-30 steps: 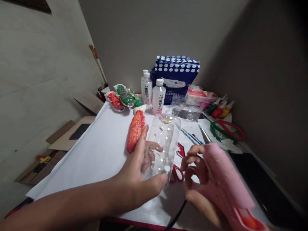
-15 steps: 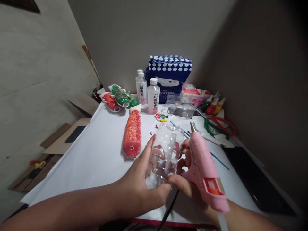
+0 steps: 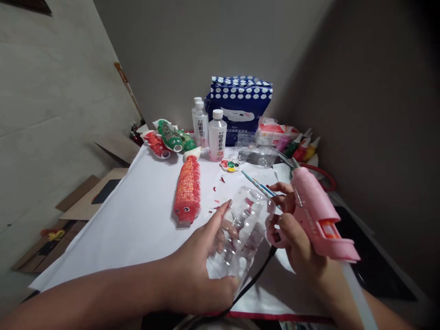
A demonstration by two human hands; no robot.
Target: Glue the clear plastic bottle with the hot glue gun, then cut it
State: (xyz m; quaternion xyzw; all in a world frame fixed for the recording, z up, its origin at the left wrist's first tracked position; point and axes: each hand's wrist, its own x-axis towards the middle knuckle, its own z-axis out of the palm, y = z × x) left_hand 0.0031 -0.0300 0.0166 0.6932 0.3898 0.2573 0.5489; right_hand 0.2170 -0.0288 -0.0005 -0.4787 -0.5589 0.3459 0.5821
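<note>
A clear, cut plastic bottle piece (image 3: 249, 220) is gripped by my left hand (image 3: 209, 256), with its fingers showing through the plastic. My right hand (image 3: 292, 215) is closed around a pink hot glue gun (image 3: 319, 215). The gun's metal nozzle points up and away, and a pale glue stick sticks out of its back end. Its black cord (image 3: 254, 277) runs down under the bottle piece. Left of the bottle piece lies a red and orange painted fish (image 3: 187, 190) with stuck-on eyes.
Smaller green fish (image 3: 168, 135) and a red fish (image 3: 156, 144) lie at the back left. White-capped bottles (image 3: 217, 137), a blue bag (image 3: 240, 107), a paint palette (image 3: 229, 165) and paint bottles (image 3: 304, 149) stand along the back. Brushes (image 3: 257, 183) lie beyond my hands. A black slab (image 3: 381, 266) lies at right.
My right hand with the glue gun has moved right, away from the bottle piece. The bottle piece has tilted and shifted slightly right in my left hand.
</note>
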